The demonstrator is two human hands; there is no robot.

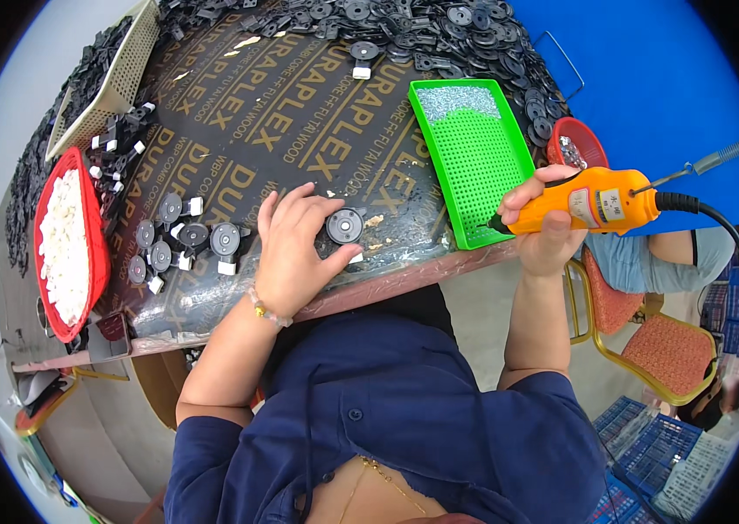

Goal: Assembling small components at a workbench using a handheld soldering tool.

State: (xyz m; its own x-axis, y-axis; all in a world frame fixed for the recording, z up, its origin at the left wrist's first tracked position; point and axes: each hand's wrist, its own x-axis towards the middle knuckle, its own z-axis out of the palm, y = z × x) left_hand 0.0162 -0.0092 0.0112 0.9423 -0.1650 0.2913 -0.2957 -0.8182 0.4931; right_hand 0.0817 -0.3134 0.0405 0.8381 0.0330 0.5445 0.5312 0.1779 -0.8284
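Observation:
My left hand (289,249) lies flat on the dark table with its fingers spread. Its thumb and index finger frame a round black plastic part (344,226) that has a small white piece at its lower edge. In my right hand (547,225) is an orange electric screwdriver (607,202), its tip pointing left over the near end of a green perforated tray (473,157). Small silvery screws (457,102) cover the tray's far end. Left of my left hand sits a group of similar round black parts (225,238) with white pieces on them.
A red basket (100,253) of small white pieces and a beige basket (116,92) stand at the left. Black parts (439,35) are heaped along the far side. Beside the tray is a red bowl (592,140). The screwdriver's cable (736,240) and a spring hang at the right, near another person's arm (672,249).

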